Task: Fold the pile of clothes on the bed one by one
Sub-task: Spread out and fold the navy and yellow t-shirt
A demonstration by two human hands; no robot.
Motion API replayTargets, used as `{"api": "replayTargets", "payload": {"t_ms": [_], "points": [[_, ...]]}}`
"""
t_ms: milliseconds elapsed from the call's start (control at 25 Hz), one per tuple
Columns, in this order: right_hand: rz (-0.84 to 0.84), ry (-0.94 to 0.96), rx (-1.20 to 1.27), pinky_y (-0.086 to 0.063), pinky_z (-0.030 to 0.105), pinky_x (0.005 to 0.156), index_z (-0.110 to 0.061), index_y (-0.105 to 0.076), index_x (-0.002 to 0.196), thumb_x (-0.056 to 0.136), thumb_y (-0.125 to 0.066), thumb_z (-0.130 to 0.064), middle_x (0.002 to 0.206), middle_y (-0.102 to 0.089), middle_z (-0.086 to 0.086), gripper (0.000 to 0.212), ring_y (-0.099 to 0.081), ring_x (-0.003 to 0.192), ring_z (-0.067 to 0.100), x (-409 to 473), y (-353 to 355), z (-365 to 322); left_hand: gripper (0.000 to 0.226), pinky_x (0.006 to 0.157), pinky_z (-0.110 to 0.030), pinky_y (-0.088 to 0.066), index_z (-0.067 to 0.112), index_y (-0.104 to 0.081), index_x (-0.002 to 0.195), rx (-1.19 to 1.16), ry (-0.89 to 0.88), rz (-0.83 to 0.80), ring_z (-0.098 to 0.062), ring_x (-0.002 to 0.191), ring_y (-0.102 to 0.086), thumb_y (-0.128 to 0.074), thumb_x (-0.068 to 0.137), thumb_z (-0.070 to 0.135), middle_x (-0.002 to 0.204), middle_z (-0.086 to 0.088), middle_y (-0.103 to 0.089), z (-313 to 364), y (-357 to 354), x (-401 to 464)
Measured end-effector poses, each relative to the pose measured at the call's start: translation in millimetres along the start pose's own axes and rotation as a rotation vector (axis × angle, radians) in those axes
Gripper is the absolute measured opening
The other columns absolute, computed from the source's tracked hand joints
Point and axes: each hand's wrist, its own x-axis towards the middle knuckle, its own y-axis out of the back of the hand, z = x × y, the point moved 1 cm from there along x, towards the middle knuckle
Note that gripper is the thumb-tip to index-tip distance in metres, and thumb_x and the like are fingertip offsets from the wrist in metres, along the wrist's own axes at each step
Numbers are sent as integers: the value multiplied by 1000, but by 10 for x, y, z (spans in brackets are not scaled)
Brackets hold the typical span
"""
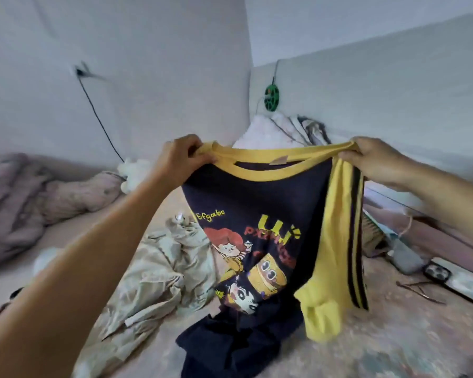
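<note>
Above the bed [393,350], the shirt [257,203] is pinched at its shoulders by left hand [180,156] and right hand [374,159]; laying flat seems next.

Soft, even, rather dim indoor light with faint shadows and no glare; the wide lens bends the pale wall [148,50] edges, and everything is slightly blurred, most beyond the fingertips [208,156]
</note>
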Motion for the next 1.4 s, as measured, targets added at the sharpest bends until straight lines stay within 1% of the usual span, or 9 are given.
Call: {"api": "replayTargets", "payload": {"t_ms": [280, 440, 600, 680, 840, 1040, 1200, 1280, 1400], "points": [[85, 267, 22, -29, 33, 60, 5, -59, 90, 93, -59, -26, 82, -51, 14, 31, -47, 75, 23, 774, 132, -1561, 32, 50, -19, -28, 18, -49, 65, -32, 57, 231, -9, 57, -35, -75, 79, 28, 60, 6, -40, -84, 1612, 244], [14, 388, -56, -32, 33, 63, 10, -63, 91, 91, -61, -13, 81, -53, 15, 23, -46, 74, 24, 980, 236, -2083, 21, 57, -20, -36, 13, -57, 76, -110, 126, 243, -9, 61, -44, -73, 82, 27, 69, 3, -49, -107, 2064, 173], [145, 495, -43, -48, 42, 78, 5, -68, 93, 92, -57, -11, 92, -65, 22, 19, -59, 87, 38, 1111, 344, -2457, 16, 63, -20, -47, 17, -71, 93, -403, 178, 231, -9, 73, -58, -63, 90, 30, 83, 1, -63, -56, 2398, 52], [198, 532, -45, -45, 35, 66, 4, -66, 81, 93, -56, -14, 80, -63, 20, 23, -57, 75, 36, 1161, 376, -2603, 13, 60, -14, -48, 15, -71, 97, -391, 156, 301, -11, 73, -58, -70, 85, 20, 81, -1, -62, -53, 2517, 26], [271, 535, -176, -31, 33, 55, -2, -48, 65, 96, -48, -14, 66, -48, 10, 33, -43, 62, 24, 1293, 385, -2836, 22, 59, -25, -41, 15, -60, 96, -98, 106, 427, -17, 66, -51, -74, 79, 12, 72, -6, -57, -28, 2750, 83], [353, 682, -804, -38, 34, 71, -9, -51, 89, 95, -37, -7, 77, -54, 2, 15, -56, 74, 26, 1356, 501, -2968, 14, 75, -37, -44, 0, -57, 103, 441, 32, 475, -31, 87, -57, -52, 93, 8, 95, -14, -59, 79, 2982, 114], [422, 762, -827, -26, 28, 52, -9, -54, 97, 90, -41, 1, 81, -52, 1, 18, -51, 71, 25, 1339, 625, -3000, 29, 67, -37, -43, 4, -42, 122, 935, -250, 363, -28, 80, -54, -47, 94, 5, 103, -11, -58, 213, 3133, 7], [437, 729, -635, -27, 29, 51, -8, -56, 96, 91, -42, 0, 85, -56, 7, 17, -51, 72, 29, 1354, 612, -3011, 33, 73, -33, -40, 6, -42, 127, 714, -132, 402, -28, 90, -54, -49, 95, 9, 107, -11, -58, 284, 3236, 32], [284, 568, -175, -35, 29, 51, 1, -54, 76, 91, -44, -2, 73, -54, 16, 17, -51, 61, 28, 1390, 551, -3100, 17, 66, -29, -39, 8, -52, 106, 240, 73, 522, -27, 90, -55, -58, 91, 13, 94, -10, -60, 324, 3288, 132]]}}
